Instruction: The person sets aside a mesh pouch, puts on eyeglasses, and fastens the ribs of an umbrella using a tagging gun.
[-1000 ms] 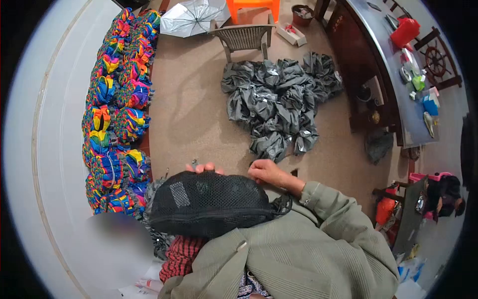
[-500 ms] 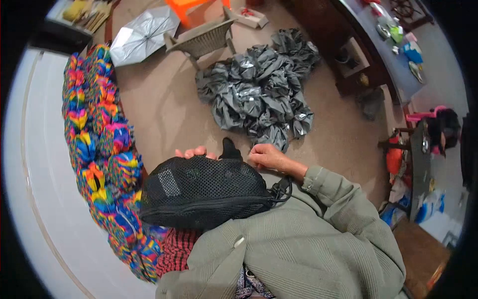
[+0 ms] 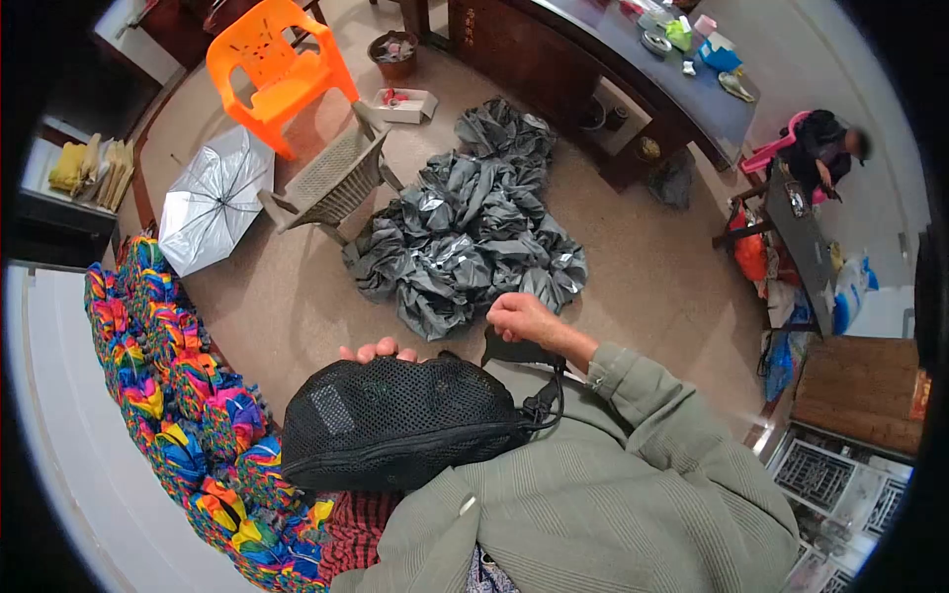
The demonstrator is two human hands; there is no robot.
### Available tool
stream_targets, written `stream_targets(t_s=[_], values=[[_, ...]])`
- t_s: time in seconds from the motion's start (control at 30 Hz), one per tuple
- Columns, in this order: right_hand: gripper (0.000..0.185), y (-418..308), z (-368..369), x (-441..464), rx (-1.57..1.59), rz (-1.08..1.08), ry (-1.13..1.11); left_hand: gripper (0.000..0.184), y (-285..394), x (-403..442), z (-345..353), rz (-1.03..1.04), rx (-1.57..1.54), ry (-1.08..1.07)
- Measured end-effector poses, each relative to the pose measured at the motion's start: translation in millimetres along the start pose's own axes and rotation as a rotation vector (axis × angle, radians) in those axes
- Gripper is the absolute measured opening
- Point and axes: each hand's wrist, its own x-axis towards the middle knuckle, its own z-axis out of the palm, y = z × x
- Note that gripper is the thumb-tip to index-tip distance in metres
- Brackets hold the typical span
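Note:
A black mesh bag [image 3: 405, 420] with a zipped edge rests on my lap against the grey-green jacket. The fingertips of my left hand [image 3: 379, 350] curl over its far edge, and the rest of that hand is hidden behind the mesh. Just beyond the bag's right end, my right hand [image 3: 529, 322] is closed, its fingers curled in. Whatever it may hold does not show. Directly below that hand is a black flap of fabric [image 3: 516, 350]. At the bag's right end hangs a black drawcord [image 3: 544, 403].
Crumpled grey-black bundles [image 3: 465, 232] lie on the floor ahead. Rainbow-coloured bundles [image 3: 188, 395] line the left side. Beyond stand a wicker chair [image 3: 331, 183], an orange chair [image 3: 272, 74] and an open silver umbrella [image 3: 217, 203]. At right, another person [image 3: 825, 148] sits by a dark table [image 3: 796, 222].
The view has tilted up and turned, showing more of the room. My right hand has moved up from beside the black flap to above it. My left hand stays on the bag.

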Motion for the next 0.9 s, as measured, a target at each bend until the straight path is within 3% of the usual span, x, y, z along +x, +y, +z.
stream_targets(t_s=[0.13,0.3,0.43,0.53,0.67,0.73,0.9], values=[[0.018,-7.3,-29.0,18.9,0.050,-0.018,0.056,0.055,3.0,30.8,-18.1,0.030,-0.072,-0.092],[0.017,-10.5,-110.9,72.2,0.038,0.014,0.138,0.055,-5.8,91.3,-37.4,0.026,-0.084,-0.054],[0.013,-30.2,-249.8,137.7,-0.085,-0.085,0.310,0.056,-19.6,159.7,-66.3,-0.020,-0.095,0.017],[0.016,-70.3,-367.7,187.6,-0.139,-0.188,0.546,0.045,-38.6,209.4,-93.2,-0.071,-0.062,0.149],[0.019,-102.2,-544.8,257.3,-0.657,-0.327,0.928,0.057,-65.3,279.0,-106.1,-0.094,-0.088,0.257],[0.029,-132.9,-589.6,261.7,-0.881,-0.252,1.147,0.057,-76.0,311.5,-108.8,-0.098,-0.079,0.301],[0.041,-142.3,-716.2,279.1,-1.144,0.042,1.216,0.057,-96.1,361.2,-115.5,-0.067,-0.052,0.417]])
